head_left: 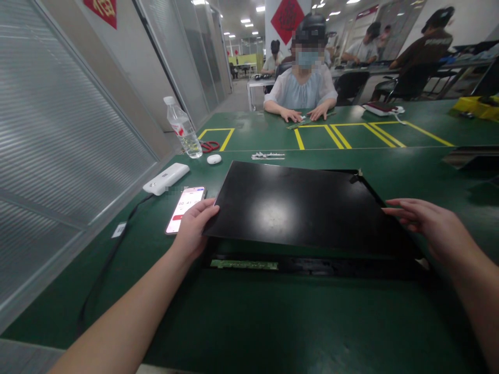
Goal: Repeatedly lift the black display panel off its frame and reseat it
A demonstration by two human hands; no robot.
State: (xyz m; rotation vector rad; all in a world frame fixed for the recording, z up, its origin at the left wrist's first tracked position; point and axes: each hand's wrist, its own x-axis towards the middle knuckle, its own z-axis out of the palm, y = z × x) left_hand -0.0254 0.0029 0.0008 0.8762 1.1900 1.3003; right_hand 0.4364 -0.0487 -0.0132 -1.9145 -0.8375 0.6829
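Note:
A large black flat panel lies on the green table, its near edge lifted off a black frame that shows a green circuit strip beneath. My left hand grips the panel's near left corner, thumb on top. My right hand is at the panel's right edge, fingers stretched out along it; whether it grips the panel is unclear.
A phone with a lit screen lies left of the panel, beside a white power bank with a black cable. Behind stand a water bottle, red scissors, a white earbud case and small parts. A person sits opposite.

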